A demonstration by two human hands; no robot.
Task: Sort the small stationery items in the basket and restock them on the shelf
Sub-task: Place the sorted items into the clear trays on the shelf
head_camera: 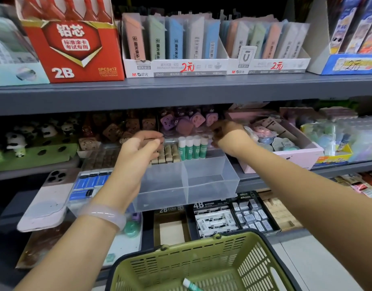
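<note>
a green basket [202, 261] sat lowest and nearest, and one glue stick [190, 285] with a white cap lay on its floor. just past the basket, on the bottom shelf, were black boxes of erasers [233, 219], and to the left lay a phone [46, 198].

a clear tray [189, 181] stuck out from the middle shelf [265, 181]. it had a wall down the middle, and both front parts had nothing in them. at the back of the tray stood four green glue sticks [192, 148] in a row, with small tan blocks [168, 154] just beside them on the left.

the left hand [139, 148], with a pale bangle [103, 215] on its wrist, was over the tan blocks. its fingers were curled in, but i could not tell if it held anything. the right hand [225, 131] reached in behind the glue sticks. its fingers were bent and in shadow, so i could not tell what they held.

up top sat a red box [73, 49].
</note>
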